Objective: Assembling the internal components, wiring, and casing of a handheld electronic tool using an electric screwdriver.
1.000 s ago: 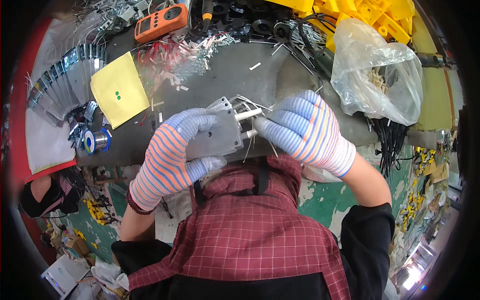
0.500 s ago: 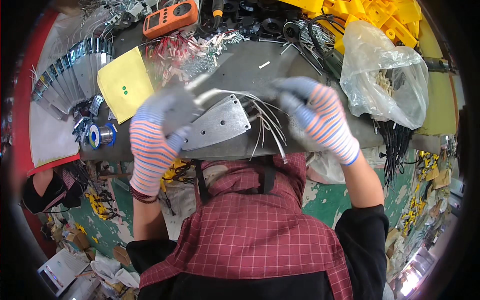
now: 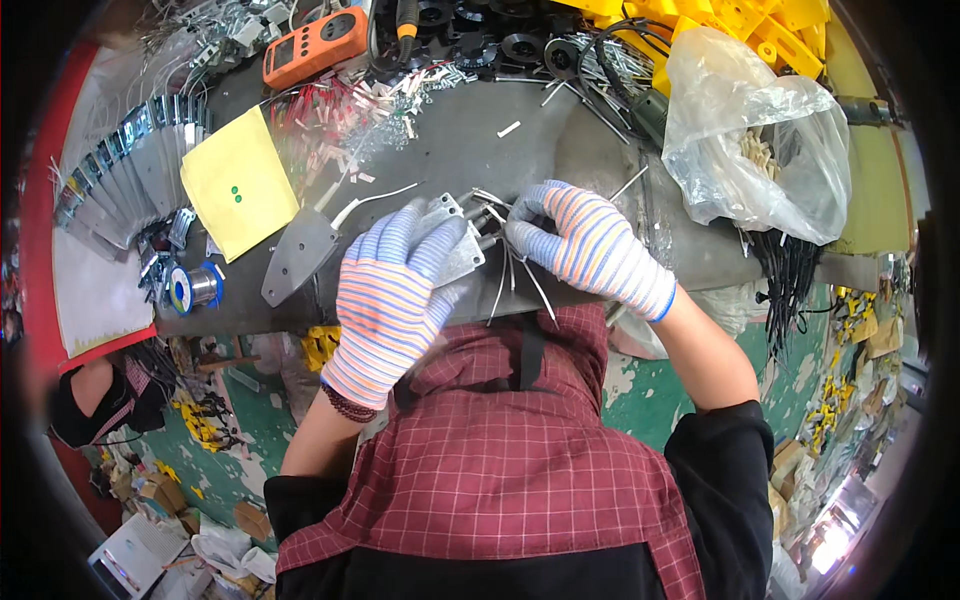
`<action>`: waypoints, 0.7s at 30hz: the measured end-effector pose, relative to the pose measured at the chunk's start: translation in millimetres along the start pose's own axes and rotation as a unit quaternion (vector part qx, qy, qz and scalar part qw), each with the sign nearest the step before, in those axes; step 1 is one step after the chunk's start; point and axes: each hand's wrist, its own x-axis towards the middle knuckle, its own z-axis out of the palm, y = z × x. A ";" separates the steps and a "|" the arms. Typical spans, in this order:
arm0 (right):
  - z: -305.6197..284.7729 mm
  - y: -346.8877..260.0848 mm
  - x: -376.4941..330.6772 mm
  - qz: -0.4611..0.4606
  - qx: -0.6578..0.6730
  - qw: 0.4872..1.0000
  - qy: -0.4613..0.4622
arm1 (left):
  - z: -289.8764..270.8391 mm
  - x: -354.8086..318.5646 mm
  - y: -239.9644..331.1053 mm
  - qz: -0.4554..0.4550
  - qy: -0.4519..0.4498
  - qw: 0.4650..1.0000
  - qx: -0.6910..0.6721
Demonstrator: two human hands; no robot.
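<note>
My left hand [image 3: 395,285] lies closed over a short stack of silvery metal plates [image 3: 463,258] with small holes, near the bench's front edge. White-sleeved wires [image 3: 536,288] spread from the right end of the stack. At that end the fingertips of my right hand [image 3: 590,240] are pinched together on the white wires; the exact grip is partly hidden. Both hands wear striped knit gloves. A single grey plate [image 3: 300,258] with holes lies on the dark mat left of my left hand, its white-sleeved wires pointing up and right.
A yellow card [image 3: 240,185], a solder spool [image 3: 197,287] and a fan of metal plates [image 3: 135,175] lie left. Behind are an orange meter [image 3: 315,47], loose red and white wire pieces [image 3: 350,120] and yellow plastic parts [image 3: 770,35]. A clear plastic bag [image 3: 720,130] stands right.
A plate blurred in my left hand now lies on the mat to the left. My left hand has moved right onto the stack, and my right hand has come in to its wires.
</note>
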 end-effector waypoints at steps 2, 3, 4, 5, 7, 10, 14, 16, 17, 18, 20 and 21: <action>1.9 3.0 -2.8 -0.066 -0.074 0.993 0.062 | 3.5 -2.1 -8.4 0.005 0.010 1.000 -0.007; -0.3 2.9 -5.7 -0.065 -0.072 0.993 0.061 | 1.1 -4.7 -10.7 0.004 0.007 1.000 -0.007; -5.8 1.9 -10.9 -0.064 -0.114 0.988 0.077 | -3.3 -7.0 -13.0 0.013 -0.003 1.000 -0.002; -10.3 3.5 -16.2 -0.064 -0.157 0.981 0.093 | -6.7 -8.9 -15.3 0.021 -0.012 1.000 0.004; -12.4 6.7 -27.8 -0.086 -0.127 0.980 0.127 | -14.9 -6.5 -14.9 0.051 -0.015 0.998 0.015; -13.0 -0.2 -40.5 -0.044 -0.030 0.984 0.170 | -22.3 11.5 -0.1 0.086 -0.026 0.994 0.062; -6.2 -5.8 -43.6 -0.047 -0.046 0.978 0.200 | 12.2 38.9 14.6 0.112 0.064 0.985 -0.115; -4.7 1.6 -47.7 -0.069 -0.041 0.974 0.214 | 29.4 42.2 17.4 0.115 0.060 0.981 -0.144; -5.2 6.9 -53.6 -0.064 -0.064 0.968 0.234 | 33.2 43.2 18.8 0.128 0.067 0.982 -0.124; -13.7 9.2 -59.9 -0.061 -0.064 0.965 0.245 | 33.7 43.7 19.4 0.148 0.068 0.978 -0.133; -41.6 5.5 -75.8 -0.073 -0.088 0.946 0.303 | 31.2 43.1 20.9 0.120 0.045 0.985 -0.116; -65.8 5.1 -83.4 -0.091 -0.112 0.926 0.348 | 32.5 43.5 21.6 0.123 0.049 0.984 -0.116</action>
